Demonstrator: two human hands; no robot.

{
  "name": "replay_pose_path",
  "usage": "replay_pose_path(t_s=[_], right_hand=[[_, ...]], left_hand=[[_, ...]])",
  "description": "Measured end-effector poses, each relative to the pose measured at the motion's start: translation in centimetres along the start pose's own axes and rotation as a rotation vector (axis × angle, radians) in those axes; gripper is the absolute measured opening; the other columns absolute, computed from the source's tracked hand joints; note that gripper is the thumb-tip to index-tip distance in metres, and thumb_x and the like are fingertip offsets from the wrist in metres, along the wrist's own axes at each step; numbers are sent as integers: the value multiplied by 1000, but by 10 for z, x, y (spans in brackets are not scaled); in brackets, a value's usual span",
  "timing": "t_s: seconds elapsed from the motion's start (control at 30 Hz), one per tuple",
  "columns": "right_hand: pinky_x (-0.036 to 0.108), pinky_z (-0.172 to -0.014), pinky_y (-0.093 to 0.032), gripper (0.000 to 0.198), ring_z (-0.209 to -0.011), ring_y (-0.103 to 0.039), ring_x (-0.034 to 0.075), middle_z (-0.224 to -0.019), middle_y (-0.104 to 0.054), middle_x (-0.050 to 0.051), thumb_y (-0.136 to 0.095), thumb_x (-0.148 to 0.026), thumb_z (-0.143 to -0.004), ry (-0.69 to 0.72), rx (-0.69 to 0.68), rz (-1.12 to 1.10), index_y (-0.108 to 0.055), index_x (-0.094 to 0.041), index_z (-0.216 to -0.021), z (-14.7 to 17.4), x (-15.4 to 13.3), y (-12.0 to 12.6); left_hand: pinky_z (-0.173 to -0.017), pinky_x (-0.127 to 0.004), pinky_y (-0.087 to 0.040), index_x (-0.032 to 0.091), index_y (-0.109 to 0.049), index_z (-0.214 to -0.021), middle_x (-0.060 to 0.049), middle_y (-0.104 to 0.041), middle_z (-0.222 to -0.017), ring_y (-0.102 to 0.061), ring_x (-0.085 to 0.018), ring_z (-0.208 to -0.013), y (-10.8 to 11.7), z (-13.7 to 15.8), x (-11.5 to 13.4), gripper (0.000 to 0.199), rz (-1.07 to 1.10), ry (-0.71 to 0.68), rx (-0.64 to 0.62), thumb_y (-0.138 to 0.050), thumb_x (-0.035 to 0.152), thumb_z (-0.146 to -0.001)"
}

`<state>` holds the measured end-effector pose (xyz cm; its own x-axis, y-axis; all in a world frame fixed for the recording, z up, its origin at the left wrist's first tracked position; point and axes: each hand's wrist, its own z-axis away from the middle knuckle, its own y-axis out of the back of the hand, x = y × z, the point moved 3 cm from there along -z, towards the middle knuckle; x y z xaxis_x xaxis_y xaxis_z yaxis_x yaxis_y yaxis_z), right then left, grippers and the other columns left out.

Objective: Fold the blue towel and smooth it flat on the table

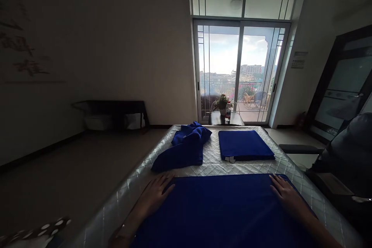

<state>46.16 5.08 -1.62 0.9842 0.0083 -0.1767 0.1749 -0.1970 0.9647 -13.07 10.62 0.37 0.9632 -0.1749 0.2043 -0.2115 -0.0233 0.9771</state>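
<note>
Silvery quilted covering [210, 157], blue cloth [217, 209] under left hand [154, 195] and right hand [286, 195], both laid flat, dim wall [130, 46], sliding glass door [240, 71]

The left hand [158, 193] lies flat at the far left corner of a flat blue cloth [223, 209], and the right hand [286, 193] rests near its far right corner, fingers extended. The cloth covers the near part of a table [210, 153] with a silvery, diamond-quilted cover. Beyond it, a crumpled blue cloth [186, 151] lies on the left and a neatly folded blue cloth [244, 143], with white tags [230, 159] at its near edge, on the right. Past the table, a potted plant [222, 102] and a bottle [228, 111] stand before a sliding glass door [241, 69].
</note>
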Motion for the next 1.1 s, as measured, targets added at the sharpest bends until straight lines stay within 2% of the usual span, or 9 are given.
replay_pose_path(t_s=[0.13,0.3,0.43,0.5,0.6,0.73,0.83,0.97,1.1], right_hand=[[55,-126,-28,65,-156,-27,29,-167,-38,7,-25,-52,-102,11,-43,65,-43,-24,-158,2,6,-3],[53,-126,-27,65,-156,-29,28,-168,-36,4,-22,-52,-102,-22,-87,102,-42,-27,-158,0,9,-3],[57,-123,-30,63,-152,-36,32,-164,-42,7,-25,-45,-101,-246,-75,226,-43,-25,-158,-6,-5,7],[57,-122,-29,61,-148,-43,36,-157,-52,14,-29,-35,-99,-286,-40,318,-52,-17,-152,-11,-29,17],[52,-124,-28,59,-145,-47,36,-153,-56,17,-31,-29,-99,-110,-8,306,-57,-9,-147,-17,-94,26],[45,-126,-27,64,-152,-36,30,-162,-45,8,-29,-50,-104,202,-97,3,-47,-17,-156,-9,-196,15],[48,-129,-20,67,-157,-24,27,-167,-34,3,-26,-59,-104,320,-186,-168,-39,-24,-160,1,-247,-1],[49,-130,-14,69,-159,-17,25,-170,-27,0,-27,-64,-104,311,-236,-217,-31,-28,-163,3,-260,-12],[48,-130,-14,68,-159,-17,23,-170,-27,-1,-24,-64,-104,288,-227,-188,-30,-30,-163,0,-232,-9]], left_hand=[[-127,-52,-21,31,-40,-159,-4,-39,-168,-31,-28,-156,1,1,0,65,8,-16,27,-31,63,-104],[-126,-51,-25,27,-41,-160,-8,-37,-168,-34,-30,-155,7,3,1,68,36,-2,27,-31,64,-103],[-125,-54,-27,30,-38,-160,-8,-36,-169,-33,-32,-155,11,5,2,69,64,28,11,-30,67,-103],[-126,-54,-24,29,-38,-161,-9,-34,-170,-31,-31,-156,10,5,2,69,59,34,1,-30,65,-103],[-127,-51,-24,27,-38,-161,-10,-33,-170,-29,-29,-157,7,4,1,69,59,23,9,-31,64,-103],[-127,-52,-23,26,-39,-160,-11,-35,-169,-30,-29,-157,3,1,-2,67,59,-7,37,-32,63,-104],[-127,-52,-22,25,-38,-160,-11,-34,-169,-29,-29,-157,2,0,-4,66,40,-15,26,-32,61,-105],[-127,-53,-21,27,-37,-161,-10,-32,-170,-27,-30,-157,1,-1,-5,66,12,-6,25,-34,61,-105],[-127,-53,-23,29,-37,-161,-9,-30,-171,-27,-31,-157,0,-2,-6,65,15,5,20,-35,61,-104]])
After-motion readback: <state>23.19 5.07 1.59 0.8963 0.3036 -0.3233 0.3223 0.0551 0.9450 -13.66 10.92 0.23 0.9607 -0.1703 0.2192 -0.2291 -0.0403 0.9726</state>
